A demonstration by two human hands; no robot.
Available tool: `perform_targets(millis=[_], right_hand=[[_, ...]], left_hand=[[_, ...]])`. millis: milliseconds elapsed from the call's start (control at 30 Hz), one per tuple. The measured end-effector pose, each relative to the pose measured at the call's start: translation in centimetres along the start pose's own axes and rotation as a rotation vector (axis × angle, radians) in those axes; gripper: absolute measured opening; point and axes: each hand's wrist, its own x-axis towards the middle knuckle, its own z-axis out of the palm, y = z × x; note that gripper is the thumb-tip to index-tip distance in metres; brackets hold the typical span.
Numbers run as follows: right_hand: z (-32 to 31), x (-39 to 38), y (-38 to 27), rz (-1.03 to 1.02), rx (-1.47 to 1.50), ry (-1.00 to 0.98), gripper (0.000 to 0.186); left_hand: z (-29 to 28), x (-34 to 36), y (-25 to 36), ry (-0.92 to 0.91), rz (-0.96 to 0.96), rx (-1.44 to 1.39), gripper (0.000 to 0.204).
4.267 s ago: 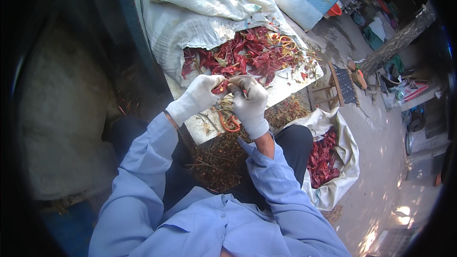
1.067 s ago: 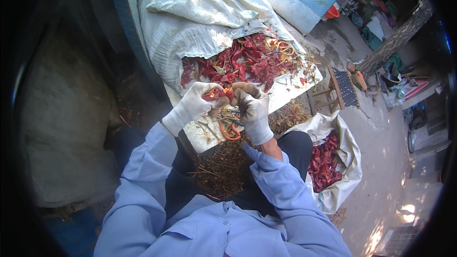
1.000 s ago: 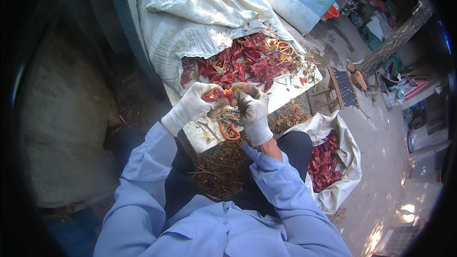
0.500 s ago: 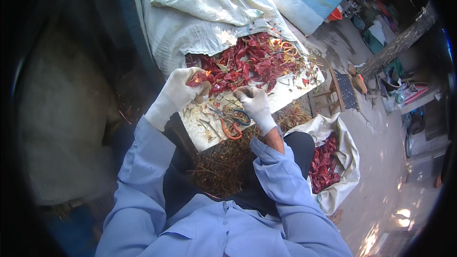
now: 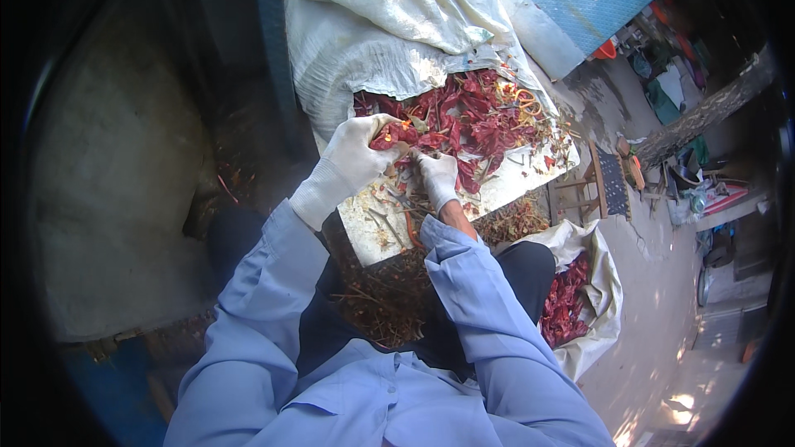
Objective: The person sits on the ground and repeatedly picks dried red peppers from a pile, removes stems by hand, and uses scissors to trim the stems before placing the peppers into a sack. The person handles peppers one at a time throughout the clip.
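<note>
My left hand point(image 5: 352, 157), in a white glove, is closed around a dried red chili pepper point(image 5: 387, 136) above the near edge of a pale board point(image 5: 364, 236). Close beside it is my right hand point(image 5: 439, 178), also gloved, its fingers pinched together by the chili; what they grip is too small to tell. Behind both hands a heap of dried red chilies point(image 5: 472, 116) spreads over the board. Scissors with an orange handle point(image 5: 411, 228) lie partly hidden under my right forearm. A second orange-handled pair point(image 5: 527, 103) rests at the heap's far right.
A large white woven sack point(image 5: 373, 33) covers the board's far side. Right of my knee stands an open pale sack point(image 5: 611, 294) holding red chilies point(image 5: 565, 302). Stems and scraps point(image 5: 381, 306) litter the ground between my legs. A small wooden stool point(image 5: 598, 182) stands to the right.
My right hand has moved in to meet my left at the chili, and its forearm now covers part of the scissors. The whole view has shifted, with the board appearing farther right.
</note>
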Motion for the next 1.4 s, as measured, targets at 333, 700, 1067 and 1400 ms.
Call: perform_targets(millis=[333,700,1067,1400], right_hand=[[-2.6,-5.3,-1.8,-0.123,0.622,-0.178,0.018],[-6.3,-9.5,-4.5,-0.382,0.563,-0.26,0.023],[-9.8,-10.2,-7.0,-0.337,0.517,-0.306,0.019],[-9.3,-10.8,-7.5,-0.844,0.228,-0.058,0.013]], left_hand=[[0.6,0.2,-1.8,0.147,0.109,0.397,0.029],[2.4,0.5,-3.4,-0.171,-0.203,-0.121,0.035],[3.7,-0.6,-2.3,0.074,0.531,0.476,0.031],[4.6,0.1,-4.1,-0.145,0.023,-0.013,0.036]])
